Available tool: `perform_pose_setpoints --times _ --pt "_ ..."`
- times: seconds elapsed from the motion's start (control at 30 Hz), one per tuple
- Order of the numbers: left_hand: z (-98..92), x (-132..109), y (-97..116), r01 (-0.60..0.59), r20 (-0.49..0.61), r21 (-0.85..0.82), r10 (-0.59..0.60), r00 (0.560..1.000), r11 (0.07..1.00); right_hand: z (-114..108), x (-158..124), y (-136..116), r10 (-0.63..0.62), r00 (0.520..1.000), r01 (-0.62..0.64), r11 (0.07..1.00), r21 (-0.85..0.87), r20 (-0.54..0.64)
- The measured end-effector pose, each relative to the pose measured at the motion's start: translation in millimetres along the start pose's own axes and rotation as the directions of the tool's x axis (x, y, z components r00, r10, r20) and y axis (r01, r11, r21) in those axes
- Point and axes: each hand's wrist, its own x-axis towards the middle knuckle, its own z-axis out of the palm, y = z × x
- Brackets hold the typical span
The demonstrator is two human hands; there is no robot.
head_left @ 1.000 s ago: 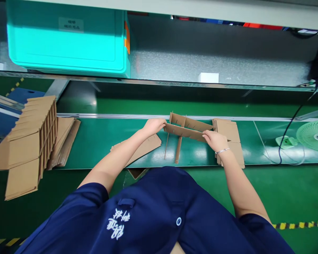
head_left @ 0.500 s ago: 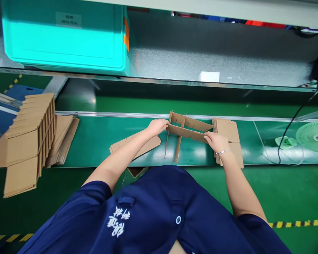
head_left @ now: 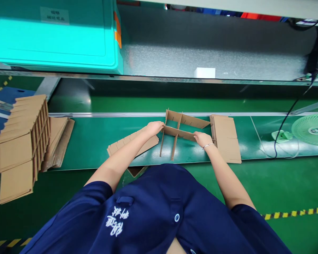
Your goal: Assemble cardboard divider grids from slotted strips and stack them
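Note:
A partly interlocked cardboard divider (head_left: 182, 133) stands on the green bench, its long strips crossed by shorter ones. My left hand (head_left: 155, 127) is closed on the left end of the near long strip. Farther right along that same strip, my right hand (head_left: 201, 139) pinches its upper edge. A second long strip (head_left: 194, 121) stands behind, parallel to it. Flat slotted strips (head_left: 132, 143) lie under my left forearm, which partly covers them. Just right of my right hand lies a stack of flat cardboard pieces (head_left: 225, 139).
A tall bundle of assembled dividers (head_left: 23, 141) leans at the left beside flat cardboard sheets (head_left: 58, 141). Above the bench runs a metal shelf (head_left: 159, 53) with a teal bin (head_left: 53, 38) and a small white box (head_left: 205, 72). A green fan (head_left: 314, 129) and a black cable (head_left: 288, 114) are at the right.
My right hand has moved left along the near strip, toward the crossing strip. The near strip sits lower over the cross strips. The whole view has shifted slightly.

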Motion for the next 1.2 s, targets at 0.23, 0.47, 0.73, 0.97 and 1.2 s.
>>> perform_pose_setpoints --times 0.23,0.47,0.73,0.97,1.2 --pt "1.5 -3 -5 0.023 -0.044 -0.144 -0.030 0.999 0.989 -5 23 -33 -0.128 0.992 0.129 0.990 0.053 -0.015" --pt "53.0 -28 8 0.462 0.084 -0.363 -0.465 0.881 0.809 -8 45 -77 -0.179 0.983 0.179 0.984 -0.014 -0.027" --pt "76.2 -27 22 0.451 0.213 -0.327 -0.400 0.891 0.831 -20 51 -90 -0.162 0.987 0.163 0.982 -0.097 0.026" --pt "75.6 -30 15 0.436 0.222 -0.284 -0.384 0.896 0.854 -25 48 -88 -0.181 0.983 0.184 0.977 -0.107 0.043" --pt "73.9 -28 20 0.416 0.247 -0.185 -0.367 0.897 0.891 -18 47 -90 -0.192 0.980 0.197 0.974 -0.109 0.060"
